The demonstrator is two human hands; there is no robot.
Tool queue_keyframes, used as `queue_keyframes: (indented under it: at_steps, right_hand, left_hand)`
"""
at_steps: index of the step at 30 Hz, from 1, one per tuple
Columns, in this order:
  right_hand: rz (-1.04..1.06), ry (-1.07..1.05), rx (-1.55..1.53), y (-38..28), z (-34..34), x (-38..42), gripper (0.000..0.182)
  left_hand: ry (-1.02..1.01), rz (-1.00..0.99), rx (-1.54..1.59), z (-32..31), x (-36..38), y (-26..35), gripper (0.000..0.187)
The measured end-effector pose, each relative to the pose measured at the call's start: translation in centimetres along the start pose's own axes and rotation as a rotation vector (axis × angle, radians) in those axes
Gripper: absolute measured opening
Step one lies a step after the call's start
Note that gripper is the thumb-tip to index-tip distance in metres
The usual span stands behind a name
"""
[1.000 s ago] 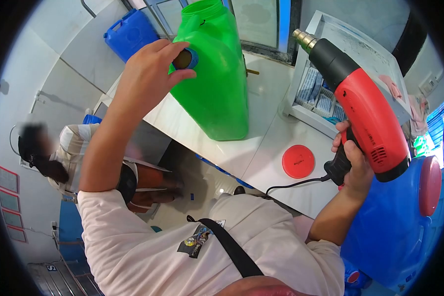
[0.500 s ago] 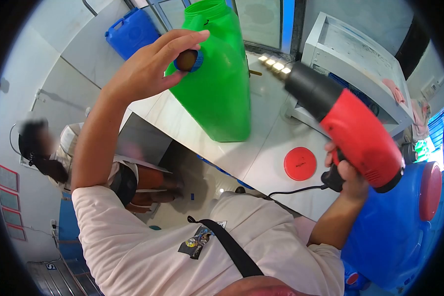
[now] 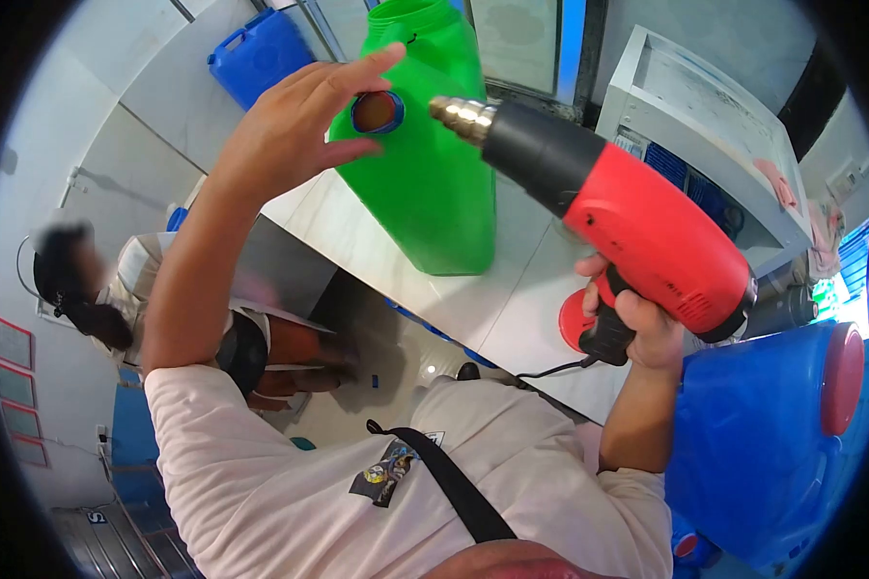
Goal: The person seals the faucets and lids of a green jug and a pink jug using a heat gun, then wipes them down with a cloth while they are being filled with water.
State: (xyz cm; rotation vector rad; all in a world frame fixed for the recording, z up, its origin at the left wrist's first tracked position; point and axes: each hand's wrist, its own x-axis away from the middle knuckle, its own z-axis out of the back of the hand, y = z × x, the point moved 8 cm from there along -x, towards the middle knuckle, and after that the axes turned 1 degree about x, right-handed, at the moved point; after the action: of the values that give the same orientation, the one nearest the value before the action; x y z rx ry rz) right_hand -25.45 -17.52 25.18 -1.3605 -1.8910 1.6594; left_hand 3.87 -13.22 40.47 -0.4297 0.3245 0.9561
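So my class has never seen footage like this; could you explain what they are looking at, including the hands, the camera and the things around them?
There is no robot here: these are a person's bare hands, seen by one camera worn on the head, looking forward and down. All the pictures come from it.

The right hand grips what looks like a red and black heat gun, its metal nozzle toward the green container. The left hand is open beside a blue-rimmed round fitting on that container; contact is hard to judge.

The container stands on a pale tabletop, where a red disc lies partly hidden behind the tool's handle. At the picture's left is another person.
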Motion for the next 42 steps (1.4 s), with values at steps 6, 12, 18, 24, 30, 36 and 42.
queue_keyframes:
  at_steps: [6, 12, 18, 24, 30, 36, 42]
  right_hand:
    - [-0.023, -0.021, -0.013, 0.7, 1.6, 1.0, 0.056]
    - [-0.077, -0.083, -0.089, 2.1, -0.5, 0.2, 0.064]
    - [-0.028, 0.037, -0.132, 1.2, 0.4, 0.0, 0.058]
    - [0.104, 0.165, -0.128, -1.3, 3.8, -0.5, 0.064]
    - [0.167, 0.445, 0.222, -9.7, 9.1, -3.4, 0.056]
    - [0.001, 0.598, 1.230, -15.6, 13.0, -10.1, 0.048]
    - [-0.231, 0.287, 1.910, -14.2, 15.5, -17.9, 0.051]
  left_hand:
    - [0.012, 0.202, 0.045, 0.7, 2.1, -1.2, 0.103]
    - [-0.044, 0.348, 0.088, 0.7, 2.2, -1.5, 0.107]
    - [0.033, 0.330, 0.170, 0.6, 0.3, 0.5, 0.109]
    - [0.214, 0.134, 0.214, 1.7, -1.6, 2.6, 0.074]
    - [-0.139, 0.372, -0.313, -0.1, -1.8, 1.5, 0.035]
    - [-0.103, 0.380, -0.196, 1.4, -2.7, -0.7, 0.046]
    - [-0.277, 0.853, 0.140, -3.4, -6.4, -10.6, 0.068]
